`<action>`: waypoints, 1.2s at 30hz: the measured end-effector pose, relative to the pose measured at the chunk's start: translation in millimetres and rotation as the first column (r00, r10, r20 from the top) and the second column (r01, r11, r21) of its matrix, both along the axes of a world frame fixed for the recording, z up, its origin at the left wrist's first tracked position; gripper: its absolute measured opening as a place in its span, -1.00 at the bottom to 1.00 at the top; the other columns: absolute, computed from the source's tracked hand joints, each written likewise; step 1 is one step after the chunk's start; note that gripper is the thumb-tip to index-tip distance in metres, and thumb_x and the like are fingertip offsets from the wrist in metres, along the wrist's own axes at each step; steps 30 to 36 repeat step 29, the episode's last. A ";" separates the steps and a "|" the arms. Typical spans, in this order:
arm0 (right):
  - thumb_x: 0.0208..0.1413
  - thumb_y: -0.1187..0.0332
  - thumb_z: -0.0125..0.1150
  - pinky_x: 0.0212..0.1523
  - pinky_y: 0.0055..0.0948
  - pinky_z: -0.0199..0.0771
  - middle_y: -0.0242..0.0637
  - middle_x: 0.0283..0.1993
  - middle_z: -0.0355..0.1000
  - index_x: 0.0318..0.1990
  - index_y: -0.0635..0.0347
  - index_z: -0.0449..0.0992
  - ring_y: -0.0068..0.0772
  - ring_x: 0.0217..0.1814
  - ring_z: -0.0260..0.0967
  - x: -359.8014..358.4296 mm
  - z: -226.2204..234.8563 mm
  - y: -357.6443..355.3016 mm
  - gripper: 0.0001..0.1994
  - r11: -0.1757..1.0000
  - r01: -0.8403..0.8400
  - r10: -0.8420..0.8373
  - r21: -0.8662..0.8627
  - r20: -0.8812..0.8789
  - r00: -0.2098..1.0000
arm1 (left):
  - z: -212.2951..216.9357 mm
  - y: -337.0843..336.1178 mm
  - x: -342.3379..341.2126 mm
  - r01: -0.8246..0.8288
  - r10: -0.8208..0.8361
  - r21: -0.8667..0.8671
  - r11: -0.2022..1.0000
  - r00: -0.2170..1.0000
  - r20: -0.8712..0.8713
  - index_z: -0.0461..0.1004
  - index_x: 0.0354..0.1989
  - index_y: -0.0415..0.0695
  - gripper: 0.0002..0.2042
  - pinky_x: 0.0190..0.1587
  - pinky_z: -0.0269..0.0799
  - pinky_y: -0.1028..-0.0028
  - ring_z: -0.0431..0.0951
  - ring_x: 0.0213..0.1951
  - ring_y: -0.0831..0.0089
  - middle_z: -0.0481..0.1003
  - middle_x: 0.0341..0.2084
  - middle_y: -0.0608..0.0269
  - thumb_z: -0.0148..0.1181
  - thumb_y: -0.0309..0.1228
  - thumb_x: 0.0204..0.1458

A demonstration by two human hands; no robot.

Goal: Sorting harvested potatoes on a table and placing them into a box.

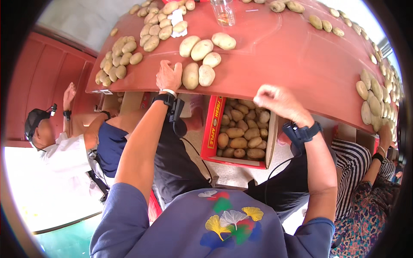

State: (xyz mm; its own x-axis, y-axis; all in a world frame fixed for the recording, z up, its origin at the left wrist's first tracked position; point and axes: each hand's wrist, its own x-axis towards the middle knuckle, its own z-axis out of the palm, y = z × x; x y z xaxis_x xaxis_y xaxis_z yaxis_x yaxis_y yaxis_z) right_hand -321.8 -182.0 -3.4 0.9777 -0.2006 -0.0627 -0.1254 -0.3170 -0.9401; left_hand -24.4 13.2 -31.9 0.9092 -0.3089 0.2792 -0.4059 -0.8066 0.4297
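Observation:
My left hand (pixel 169 77) rests at the near edge of the red table, thumb and forefinger apart, with no potato in it. Just right of it lie two potatoes, a long one (pixel 190 76) and a paler one (pixel 206 75). Behind them sits a small group of large potatoes (pixel 201 50). Over the table edge, beside the carton, hovers my right hand (pixel 277 101), its fingers loosely bent and nothing visible in them. Below, between my knees, a red and yellow cardboard carton (pixel 209 142) holds many potatoes (pixel 241 129).
Potato heaps lie on the table (pixel 279 56) at far left (pixel 118 60), at the back (pixel 161 26) and along the right side (pixel 375 99). A glass (pixel 223 13) stands at the back. One person (pixel 56 159) sits at left, another (pixel 365 193) at right. Cables hang from my wrists.

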 end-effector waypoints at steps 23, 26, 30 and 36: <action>0.13 0.15 0.14 -0.27 -0.58 0.29 -0.42 -0.33 0.45 -0.36 0.16 0.50 -0.65 -0.30 0.30 36.1 12.0 -69.4 -0.75 0.739 0.596 -0.665 0.314 0.205 0.718 | 27.8 -28.0 -45.6 0.779 -0.797 0.218 0.588 0.603 -0.005 0.27 0.03 -0.15 -0.37 0.03 0.24 0.17 0.36 -0.06 -0.03 0.43 -0.15 -0.01 0.35 -0.26 -0.28; 0.19 0.24 0.06 -0.21 -0.53 0.31 -0.30 -0.22 0.45 -0.26 0.21 0.48 -0.52 -0.19 0.38 35.4 9.0 -91.8 -0.78 0.723 0.521 -0.665 0.455 0.249 0.704 | 28.2 -34.2 -47.4 0.765 -0.782 0.189 0.616 0.623 0.026 0.28 0.02 -0.09 -0.38 0.05 0.23 0.15 0.32 0.00 -0.03 0.41 -0.12 0.03 0.36 -0.28 -0.30; 0.15 0.15 0.12 -0.16 -0.48 0.33 -0.28 -0.14 0.44 -0.13 0.22 0.45 -0.47 -0.10 0.40 28.7 4.0 -93.6 -0.68 0.758 0.457 -0.619 0.465 0.295 0.728 | 26.8 -35.1 -46.8 0.752 -0.799 0.310 0.581 0.599 0.044 0.32 0.00 -0.07 -0.45 0.08 0.20 0.13 0.30 0.04 -0.02 0.40 -0.08 0.06 0.33 -0.33 -0.26; 0.15 0.15 0.12 -0.16 -0.48 0.33 -0.28 -0.14 0.44 -0.13 0.22 0.45 -0.47 -0.10 0.40 28.7 4.0 -93.6 -0.68 0.758 0.457 -0.619 0.465 0.295 0.728 | 26.8 -35.1 -46.8 0.752 -0.799 0.310 0.581 0.599 0.044 0.32 0.00 -0.07 -0.45 0.08 0.20 0.13 0.30 0.04 -0.02 0.40 -0.08 0.06 0.33 -0.33 -0.26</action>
